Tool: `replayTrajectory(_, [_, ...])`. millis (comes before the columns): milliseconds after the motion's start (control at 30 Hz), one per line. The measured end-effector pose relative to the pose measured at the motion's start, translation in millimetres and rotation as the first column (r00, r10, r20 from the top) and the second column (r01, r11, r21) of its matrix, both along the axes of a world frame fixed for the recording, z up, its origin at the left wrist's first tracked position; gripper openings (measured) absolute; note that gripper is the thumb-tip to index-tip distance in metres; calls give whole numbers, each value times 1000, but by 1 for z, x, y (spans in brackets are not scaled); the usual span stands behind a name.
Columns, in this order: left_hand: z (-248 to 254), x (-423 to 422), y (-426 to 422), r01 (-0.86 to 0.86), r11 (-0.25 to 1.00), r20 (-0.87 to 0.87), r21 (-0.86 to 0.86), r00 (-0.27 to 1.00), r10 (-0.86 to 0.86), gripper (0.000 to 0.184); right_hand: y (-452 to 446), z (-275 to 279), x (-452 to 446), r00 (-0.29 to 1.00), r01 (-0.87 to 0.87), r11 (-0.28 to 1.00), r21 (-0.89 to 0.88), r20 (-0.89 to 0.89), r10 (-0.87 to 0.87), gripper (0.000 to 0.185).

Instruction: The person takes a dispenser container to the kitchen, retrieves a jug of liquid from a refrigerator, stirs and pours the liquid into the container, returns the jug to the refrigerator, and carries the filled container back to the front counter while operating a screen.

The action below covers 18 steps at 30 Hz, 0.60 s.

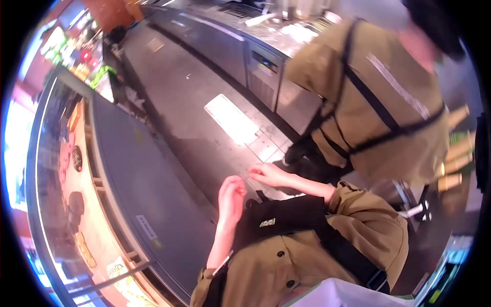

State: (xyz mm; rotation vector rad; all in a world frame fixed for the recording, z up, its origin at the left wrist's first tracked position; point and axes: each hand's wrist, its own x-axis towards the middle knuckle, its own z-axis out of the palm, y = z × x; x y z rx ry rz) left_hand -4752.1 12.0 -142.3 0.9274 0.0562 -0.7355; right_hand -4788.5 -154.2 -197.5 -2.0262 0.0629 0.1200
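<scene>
My left hand [232, 197] is raised in front of my apron [286, 215], its fingers bent over toward the right and loosely closed. Just to its right is my right hand [268, 174], with its fingers curled in and pointing left. A small gap separates the two hands. No object shows in either one. Both are above the floor, near the upper edge of the black apron. A thin pale object [223, 262] lies against my left sleeve.
A co-worker [378, 97] in a brown shirt with black straps stands close at the right, facing a steel counter [302, 30]. Along the left runs a grey cabinet [148, 199] beside a glass display case [46, 204]. A white rectangular patch [232, 118] shows on the floor [174, 107].
</scene>
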Motion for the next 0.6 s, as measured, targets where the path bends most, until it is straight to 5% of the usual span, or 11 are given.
replayTrajectory(67, [37,51,20,-186,982,122,-12,975,186,8,11,-13,53,983,-184,981,-58,-21,183,28])
replayTrajectory(133, [102,100,30,-423,906,452,9,810,374,11,14,-28,92,951,-308,948,-85,-39,306,29])
replayTrajectory(167, [141,120,37,-599,800,743,15,542,392,16,15,-35,110,927,-364,926,-103,-140,349,29])
replayTrajectory(200, [160,146,46,-621,736,857,-269,194,477,27,11,-48,133,891,-436,896,-80,-177,418,28])
replayTrajectory(267, [198,201,50,-440,689,816,-576,-361,452,25,2,-54,182,822,-544,835,-80,-249,512,29])
replayTrajectory(333, [241,257,47,-231,751,655,-618,-680,330,23,-8,-74,240,856,-513,846,-146,-158,492,30])
replayTrajectory(467, [296,370,1,-34,869,428,-493,-880,208,20,-51,-65,360,940,-339,925,-169,-81,330,30])
replayTrajectory(600, [328,483,-34,-9,899,343,-439,-926,158,17,-112,-53,483,940,-284,944,-167,-240,241,31])
